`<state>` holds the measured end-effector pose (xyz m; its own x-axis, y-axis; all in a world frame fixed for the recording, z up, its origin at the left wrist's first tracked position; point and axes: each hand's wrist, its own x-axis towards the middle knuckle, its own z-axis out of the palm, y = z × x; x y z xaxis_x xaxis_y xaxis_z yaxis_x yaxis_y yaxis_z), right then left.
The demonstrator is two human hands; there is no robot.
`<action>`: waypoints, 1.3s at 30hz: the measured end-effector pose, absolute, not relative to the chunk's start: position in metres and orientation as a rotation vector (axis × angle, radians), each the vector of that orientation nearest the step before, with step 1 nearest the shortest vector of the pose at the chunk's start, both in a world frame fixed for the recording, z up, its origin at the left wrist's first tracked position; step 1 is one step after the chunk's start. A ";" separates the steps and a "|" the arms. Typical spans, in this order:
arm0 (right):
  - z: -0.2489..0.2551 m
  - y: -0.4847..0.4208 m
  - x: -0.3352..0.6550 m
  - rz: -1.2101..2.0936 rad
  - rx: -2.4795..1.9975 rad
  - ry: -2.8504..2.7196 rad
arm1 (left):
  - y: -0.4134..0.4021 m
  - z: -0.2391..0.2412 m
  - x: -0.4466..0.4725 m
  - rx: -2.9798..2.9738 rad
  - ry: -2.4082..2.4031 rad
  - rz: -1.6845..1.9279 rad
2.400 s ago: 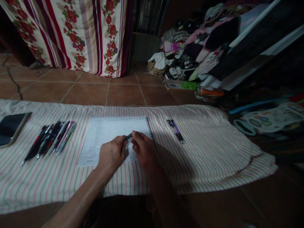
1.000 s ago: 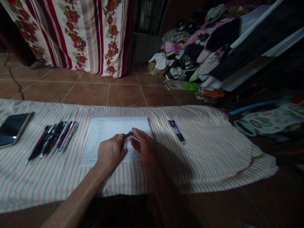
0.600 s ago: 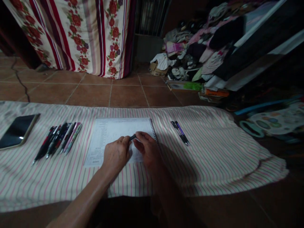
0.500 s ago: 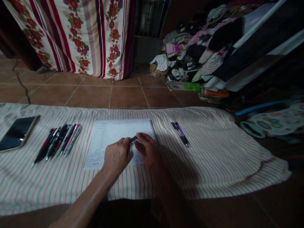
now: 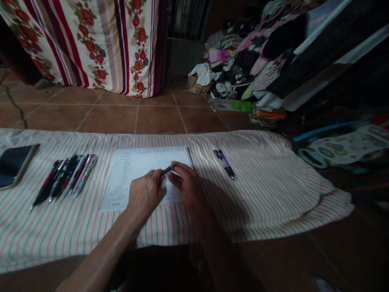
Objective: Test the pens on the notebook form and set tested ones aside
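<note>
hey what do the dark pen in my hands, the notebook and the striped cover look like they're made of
Dark pen: probably plastic, from its smooth, slim barrel; too dim to judge the finish.
Notebook: matte paper, seen in its flat white printed page, with a spiral binding that could be metal or plastic.
Striped cover: matte fabric, perhaps cotton, since it wrinkles and drapes softly.

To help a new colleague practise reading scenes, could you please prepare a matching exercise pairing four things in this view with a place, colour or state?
1. smartphone
2. spiral notebook
3. purple-and-black pen
4. left hand

A. on the striped cloth, rightmost of these four
B. gripping a dark pen
C. cut off by the picture's left edge
D. showing a pale page

Pairs: 1-C; 2-D; 3-A; 4-B
</note>
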<state>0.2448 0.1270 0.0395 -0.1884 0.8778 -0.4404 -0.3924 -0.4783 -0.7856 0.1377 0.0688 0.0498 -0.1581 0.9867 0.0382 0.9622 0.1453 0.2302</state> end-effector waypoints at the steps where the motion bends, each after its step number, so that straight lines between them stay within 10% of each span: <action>1: 0.039 0.127 0.245 1.803 -1.143 -0.659 | 0.068 0.050 0.137 1.958 2.276 0.303; 39: 0.035 0.126 0.237 1.727 -1.188 -0.669 | 0.069 0.044 0.130 1.784 2.268 0.362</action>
